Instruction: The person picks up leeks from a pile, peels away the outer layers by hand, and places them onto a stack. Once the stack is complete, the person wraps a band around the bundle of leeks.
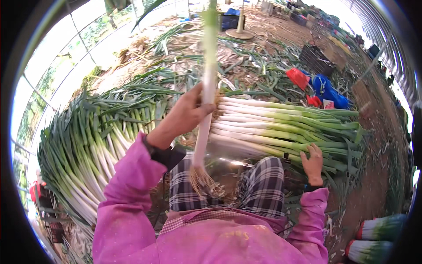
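Note:
My left hand (pixel 190 113) is closed around the white shaft of a long green onion (pixel 207 83). The onion stands nearly upright, its roots dangling over my lap and its green top running out at the upper edge. To the right, a row of green onions (pixel 259 125) lies side by side, white root ends toward the middle and green leaves to the right. My right hand (pixel 312 163) rests on the near side of that row, fingers spread, holding nothing. At the left is a large heap of green onions (pixel 88 163), leaves pointing away.
Cut leaves (pixel 263 61) litter the ground beyond the row. A blue bag (pixel 327 90) and a red bag (pixel 298 78) lie at the right back, near a dark crate (pixel 315 59). Bundled onions (pixel 371 251) sit at the lower right. A post on a round base (pixel 239 33) stands far back.

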The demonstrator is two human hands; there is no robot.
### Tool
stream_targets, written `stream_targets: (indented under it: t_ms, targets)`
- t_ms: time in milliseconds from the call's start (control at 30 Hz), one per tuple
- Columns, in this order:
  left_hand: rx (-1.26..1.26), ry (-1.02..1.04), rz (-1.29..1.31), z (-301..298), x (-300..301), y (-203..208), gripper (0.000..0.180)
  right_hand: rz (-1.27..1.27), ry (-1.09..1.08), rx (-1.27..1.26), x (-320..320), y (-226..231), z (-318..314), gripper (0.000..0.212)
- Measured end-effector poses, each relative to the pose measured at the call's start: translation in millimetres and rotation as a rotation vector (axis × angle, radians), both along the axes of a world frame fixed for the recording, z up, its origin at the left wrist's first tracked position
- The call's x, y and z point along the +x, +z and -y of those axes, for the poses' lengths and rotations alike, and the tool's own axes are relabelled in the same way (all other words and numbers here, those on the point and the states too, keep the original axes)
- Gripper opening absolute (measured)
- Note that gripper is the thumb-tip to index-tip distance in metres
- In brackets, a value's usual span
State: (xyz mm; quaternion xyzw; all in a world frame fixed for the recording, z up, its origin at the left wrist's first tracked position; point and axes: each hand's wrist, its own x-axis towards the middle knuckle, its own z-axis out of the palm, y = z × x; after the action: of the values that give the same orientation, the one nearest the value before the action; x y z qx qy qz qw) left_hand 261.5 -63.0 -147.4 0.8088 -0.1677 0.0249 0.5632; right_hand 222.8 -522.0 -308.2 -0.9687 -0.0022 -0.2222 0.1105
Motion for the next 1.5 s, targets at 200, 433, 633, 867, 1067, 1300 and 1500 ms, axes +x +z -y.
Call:
stream_targets:
  t_ms: [200,433,633,867,1067,1300,1500]
  targets:
    - [0.661,0.06,0.57,115,104,-81,0.039,0.012,0.082,0.022,7,5,5,0.03]
    - [0.516,0.108,0.4,183,137,-229,0.032,0.093,0.117,-0.01,23,19,16,0.024]
    - [0.452,0.08,0.393,126,145,-253,0.029,0.18,0.104,-0.281,93,44,-25,0.04]
    - [0.853,0.184,0.093,75,141,-268,0.058,-0.326,0.206,-0.249,118,3,-23,0.056]
    - [0.795,0.081,-0.132,55,143,-251,0.072,-0.375,0.179,-0.318,127,1,-57,0.052]
    - [0.461,-0.003,-0.145,24,139,-221,0.074,-0.434,0.112,-0.433,140,-28,-44,0.056]
    - [0.408,0.759,0.159,-147,11,-183,0.041,-0.449,0.077,-0.443,135,-12,-35,0.055]
